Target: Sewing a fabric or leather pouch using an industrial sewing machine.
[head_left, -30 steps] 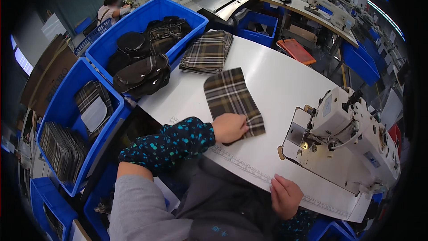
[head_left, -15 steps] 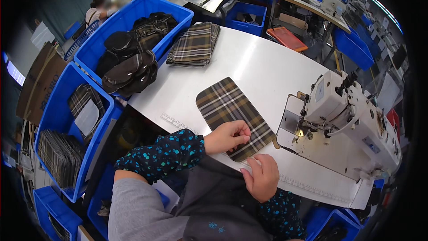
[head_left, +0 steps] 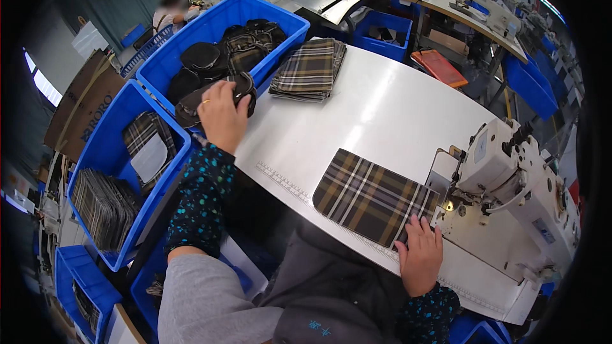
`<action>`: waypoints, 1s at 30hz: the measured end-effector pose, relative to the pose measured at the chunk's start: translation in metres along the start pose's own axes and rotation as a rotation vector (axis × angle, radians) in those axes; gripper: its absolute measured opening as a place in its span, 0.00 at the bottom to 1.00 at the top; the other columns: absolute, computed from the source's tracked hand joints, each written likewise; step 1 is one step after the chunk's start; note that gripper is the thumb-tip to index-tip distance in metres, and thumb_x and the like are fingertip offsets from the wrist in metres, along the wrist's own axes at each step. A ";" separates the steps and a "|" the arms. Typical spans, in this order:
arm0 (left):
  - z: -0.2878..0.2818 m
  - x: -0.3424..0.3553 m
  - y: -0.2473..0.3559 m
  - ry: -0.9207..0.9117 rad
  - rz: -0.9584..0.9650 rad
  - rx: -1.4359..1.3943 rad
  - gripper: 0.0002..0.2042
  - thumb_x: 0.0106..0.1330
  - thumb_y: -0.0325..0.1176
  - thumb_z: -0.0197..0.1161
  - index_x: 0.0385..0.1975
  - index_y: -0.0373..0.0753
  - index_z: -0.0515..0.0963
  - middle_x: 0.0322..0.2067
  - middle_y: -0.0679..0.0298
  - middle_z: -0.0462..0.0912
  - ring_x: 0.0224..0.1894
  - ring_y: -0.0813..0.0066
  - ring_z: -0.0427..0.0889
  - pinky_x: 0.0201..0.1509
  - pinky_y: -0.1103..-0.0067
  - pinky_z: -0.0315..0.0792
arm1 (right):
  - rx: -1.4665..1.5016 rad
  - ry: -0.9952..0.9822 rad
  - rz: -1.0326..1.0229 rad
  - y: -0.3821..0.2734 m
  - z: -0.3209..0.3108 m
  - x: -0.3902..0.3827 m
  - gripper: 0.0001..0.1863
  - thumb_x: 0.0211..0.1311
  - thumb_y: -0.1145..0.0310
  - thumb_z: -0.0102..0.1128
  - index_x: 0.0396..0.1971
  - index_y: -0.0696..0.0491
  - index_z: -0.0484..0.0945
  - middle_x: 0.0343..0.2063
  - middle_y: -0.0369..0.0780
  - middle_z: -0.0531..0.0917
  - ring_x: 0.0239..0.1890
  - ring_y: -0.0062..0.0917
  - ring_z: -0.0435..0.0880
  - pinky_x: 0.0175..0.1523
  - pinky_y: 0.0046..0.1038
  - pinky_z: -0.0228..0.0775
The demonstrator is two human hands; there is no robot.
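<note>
My left hand (head_left: pixel 223 121) reaches to the near rim of the large blue bin, its fingers curled over a dark sewn fabric piece (head_left: pixel 189 109) and its thumb on the right side. The fingertips are partly lost against the dark cloth. My right hand (head_left: pixel 422 255) lies with fingers extended on the near right corner of a brown, black and white plaid fabric panel (head_left: pixel 370 196). The panel lies flat on the white table (head_left: pixel 376 114), its right end close to the sewing machine (head_left: pixel 494 159). It has rounded corners at its left end.
The blue bin (head_left: pixel 280 44) holds several dark and plaid sewn pieces. Beside it on the table sits a stack of plaid panels (head_left: pixel 309 70). Another blue bin (head_left: pixel 102 143) at left holds more panels. A ruler strip (head_left: pixel 284 180) runs along the table's front edge. A person (head_left: pixel 171 13) sits far left.
My left hand has moved from the panel to the dark piece at the bin. The panel has turned and shifted toward the machine, and my right hand now rests flat on it. The view has shifted.
</note>
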State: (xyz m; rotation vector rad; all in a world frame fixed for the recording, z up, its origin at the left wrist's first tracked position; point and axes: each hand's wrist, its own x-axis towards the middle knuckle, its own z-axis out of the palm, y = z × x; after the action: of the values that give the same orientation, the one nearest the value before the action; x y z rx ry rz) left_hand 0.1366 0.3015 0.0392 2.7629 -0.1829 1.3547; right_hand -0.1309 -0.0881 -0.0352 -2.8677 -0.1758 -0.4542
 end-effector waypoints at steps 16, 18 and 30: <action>-0.101 0.093 -0.053 0.467 -0.197 -1.078 0.11 0.70 0.29 0.69 0.47 0.31 0.86 0.39 0.66 0.88 0.38 0.85 0.82 0.45 0.88 0.74 | 0.052 0.001 0.008 0.014 -0.001 0.006 0.26 0.61 0.72 0.65 0.60 0.54 0.76 0.66 0.43 0.75 0.69 0.38 0.71 0.74 0.49 0.53; -0.130 0.072 -0.040 0.315 -0.166 -1.199 0.12 0.74 0.31 0.64 0.49 0.30 0.83 0.42 0.66 0.87 0.43 0.84 0.82 0.49 0.86 0.73 | 0.144 0.049 -0.034 0.011 -0.013 0.008 0.25 0.60 0.72 0.67 0.59 0.55 0.77 0.65 0.44 0.75 0.68 0.39 0.72 0.73 0.48 0.57; -0.148 -0.021 0.053 -0.817 -0.214 -1.902 0.22 0.65 0.45 0.72 0.26 0.26 0.84 0.25 0.50 0.86 0.26 0.63 0.81 0.30 0.72 0.72 | 1.530 -0.831 0.278 -0.012 -0.037 -0.007 0.37 0.53 0.68 0.80 0.63 0.59 0.74 0.59 0.44 0.80 0.63 0.28 0.76 0.70 0.31 0.64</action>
State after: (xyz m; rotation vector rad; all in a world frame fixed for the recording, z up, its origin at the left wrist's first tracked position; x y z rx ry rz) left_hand 0.0005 0.2659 0.1134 1.2806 -0.6731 -0.2861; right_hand -0.1506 -0.0864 -0.0005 -1.3420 -0.1431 0.6876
